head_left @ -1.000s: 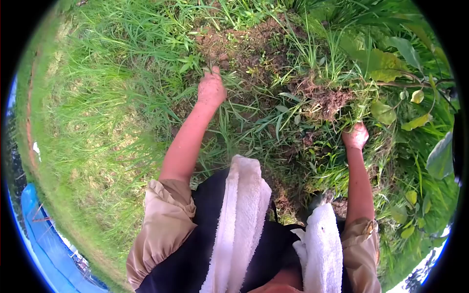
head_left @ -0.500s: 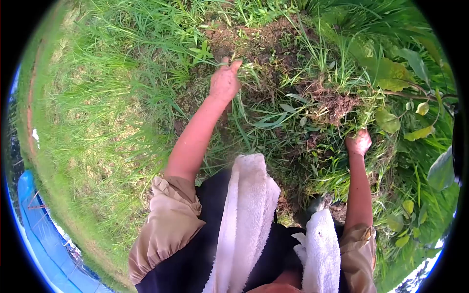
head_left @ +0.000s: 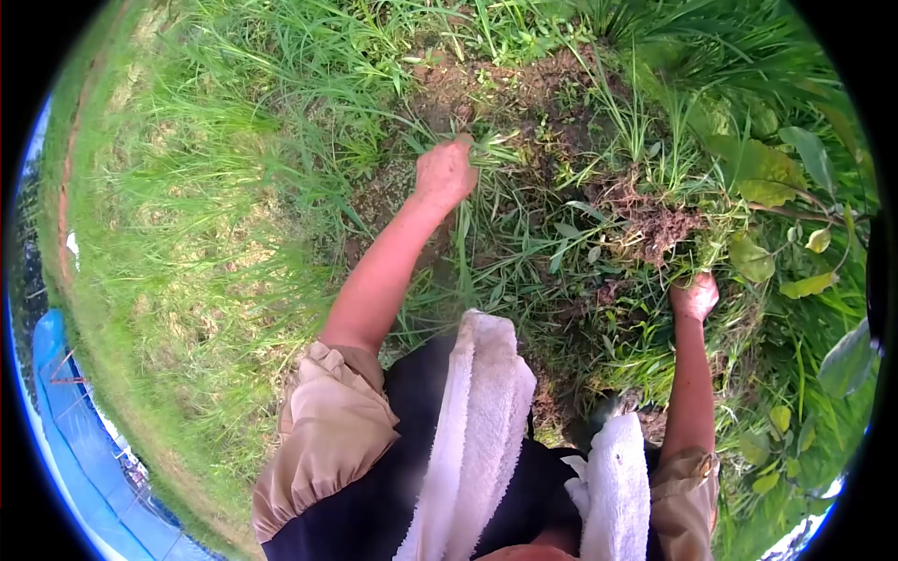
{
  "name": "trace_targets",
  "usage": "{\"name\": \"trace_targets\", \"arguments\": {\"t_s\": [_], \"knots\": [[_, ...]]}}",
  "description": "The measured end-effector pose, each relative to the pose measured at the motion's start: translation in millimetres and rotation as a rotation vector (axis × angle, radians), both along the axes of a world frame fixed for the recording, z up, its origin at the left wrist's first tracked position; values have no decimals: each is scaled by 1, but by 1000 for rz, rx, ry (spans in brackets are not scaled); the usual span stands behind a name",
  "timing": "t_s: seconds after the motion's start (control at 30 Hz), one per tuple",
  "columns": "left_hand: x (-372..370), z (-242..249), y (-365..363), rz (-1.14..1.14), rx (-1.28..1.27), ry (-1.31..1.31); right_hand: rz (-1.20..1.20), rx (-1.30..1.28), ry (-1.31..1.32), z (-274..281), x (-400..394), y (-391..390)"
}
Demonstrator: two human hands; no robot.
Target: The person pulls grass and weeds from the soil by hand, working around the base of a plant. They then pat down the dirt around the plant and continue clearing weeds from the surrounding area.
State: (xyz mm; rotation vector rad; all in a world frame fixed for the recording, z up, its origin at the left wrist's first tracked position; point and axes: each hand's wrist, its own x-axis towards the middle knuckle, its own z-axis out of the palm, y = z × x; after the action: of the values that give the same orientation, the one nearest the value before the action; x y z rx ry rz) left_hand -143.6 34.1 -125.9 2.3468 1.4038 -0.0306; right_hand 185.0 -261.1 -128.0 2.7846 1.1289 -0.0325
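Here the left hand is closed around a tuft of grass blades at the far edge of the bare soil patch, near the scene's middle. Over on the right, the right hand is fisted in a clump of uprooted weeds whose earthy roots show just beyond it. A white towel hangs from the person's neck, near the camera.

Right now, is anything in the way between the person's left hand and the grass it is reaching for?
Nothing visible. The left hand is already closed on a tuft of grass at the edge of the bare soil. The right hand grips a separate uprooted clump.
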Motion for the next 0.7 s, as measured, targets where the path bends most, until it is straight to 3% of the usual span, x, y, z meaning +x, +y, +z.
{"name": "trace_targets", "arguments": {"t_s": [0.1, 0.17, 0.27, 0.4, 0.5, 0.57, 0.63, 0.67, 0.7], "knots": [[-39, -32, 64, 222, 296, 65, -70, -76, 16, -8, 7, -5], [-50, -45, 99, 328, 155, 210, 21, -36, -26, -8, 7, -3], [-51, -48, 128, 262, -42, 392, 20, -52, -34, -11, 8, -4], [-50, -41, 109, 304, -22, 308, 7, -26, -22, -11, 8, -7], [-29, -31, 15, 14, 105, 26, -80, -39, 35, -7, 5, -5], [-20, -16, -40, -90, 15, -56, 35, -46, -20, -24, 18, -13], [-30, -13, -34, 80, 51, -1, -16, -127, -19, -29, 22, -15], [-51, -38, -17, 53, 337, -47, -37, -170, -14, -30, 23, -17], [-63, -31, 1, 79, 316, 114, -33, -149, -12, -26, 20, -14]]}}
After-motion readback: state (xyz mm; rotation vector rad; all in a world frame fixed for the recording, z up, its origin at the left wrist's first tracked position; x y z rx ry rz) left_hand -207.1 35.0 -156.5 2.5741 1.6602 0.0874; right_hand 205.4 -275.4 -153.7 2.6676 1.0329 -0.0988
